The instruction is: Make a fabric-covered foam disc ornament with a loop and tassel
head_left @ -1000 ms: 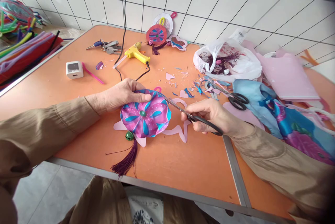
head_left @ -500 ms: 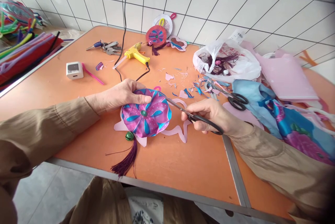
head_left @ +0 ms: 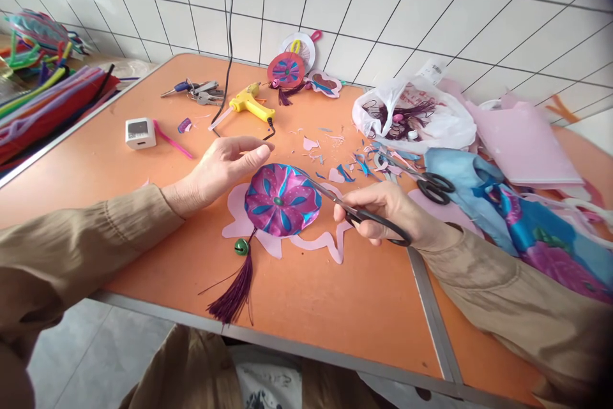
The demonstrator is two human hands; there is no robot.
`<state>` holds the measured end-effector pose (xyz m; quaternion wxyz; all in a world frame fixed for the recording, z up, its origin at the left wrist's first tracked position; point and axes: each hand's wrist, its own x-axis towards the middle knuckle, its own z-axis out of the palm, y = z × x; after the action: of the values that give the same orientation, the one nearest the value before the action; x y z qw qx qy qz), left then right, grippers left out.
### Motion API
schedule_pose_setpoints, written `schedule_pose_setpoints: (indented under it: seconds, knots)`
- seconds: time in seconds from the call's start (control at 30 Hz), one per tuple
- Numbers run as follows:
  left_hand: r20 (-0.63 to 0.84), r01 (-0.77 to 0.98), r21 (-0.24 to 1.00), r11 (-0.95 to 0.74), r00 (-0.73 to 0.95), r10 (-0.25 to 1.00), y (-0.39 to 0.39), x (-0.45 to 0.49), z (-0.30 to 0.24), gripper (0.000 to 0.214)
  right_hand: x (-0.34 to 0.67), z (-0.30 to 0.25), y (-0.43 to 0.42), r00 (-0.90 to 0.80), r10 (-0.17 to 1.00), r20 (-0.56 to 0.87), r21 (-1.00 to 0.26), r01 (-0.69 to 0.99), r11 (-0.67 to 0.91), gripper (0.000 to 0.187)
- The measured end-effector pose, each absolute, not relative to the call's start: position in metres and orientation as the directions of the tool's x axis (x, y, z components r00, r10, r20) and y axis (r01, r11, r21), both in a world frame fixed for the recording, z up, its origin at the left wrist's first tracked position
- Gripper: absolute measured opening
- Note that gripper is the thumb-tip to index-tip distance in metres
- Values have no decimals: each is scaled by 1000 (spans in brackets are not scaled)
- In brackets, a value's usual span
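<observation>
My right hand (head_left: 383,211) grips black-handled scissors (head_left: 357,212), whose blades point left over the rim of a round purple and blue fabric ornament (head_left: 282,200). A green bead marks the ornament's middle. It lies on a cut pink sheet (head_left: 237,205), with a green bell (head_left: 241,247) and a dark purple tassel (head_left: 234,291) trailing toward the table's front edge. Just up and left of the ornament is my left hand (head_left: 225,170), fingers stretched out and holding nothing.
A yellow glue gun (head_left: 251,103), keys (head_left: 204,90) and a white charger (head_left: 140,133) lie behind. Scraps (head_left: 335,173) and second scissors (head_left: 433,187) are at right, near a white plastic bag (head_left: 447,122) and blue floral fabric (head_left: 550,230). Finished-looking ornaments (head_left: 286,69) lean on the tiled wall.
My left hand has let go of the ornament and lifted up and left. The ornament sits slightly farther right. My right hand with the scissors has barely moved.
</observation>
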<state>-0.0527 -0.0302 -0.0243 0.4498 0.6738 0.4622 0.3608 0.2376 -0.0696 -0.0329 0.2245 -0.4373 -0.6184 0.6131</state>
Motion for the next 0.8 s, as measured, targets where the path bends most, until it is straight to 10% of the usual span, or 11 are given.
schedule_pose_setpoints:
  seconds: [0.27,0.47,0.8]
  knots:
    - [114,371,885,-280,410,905,-25,-52,-36,72,241,-35,-67,-538,811,-231,-958,272,-92,59]
    - [145,314,896,-313,459,877,-18,-52,-35,19,239,-35,-68,-524,823,-221,-964,245,-103,60]
    - [-54,19,999,51,428,902,-31,-47,-23,39,238,-34,-70,-544,810,-217,-969,218,-114,57]
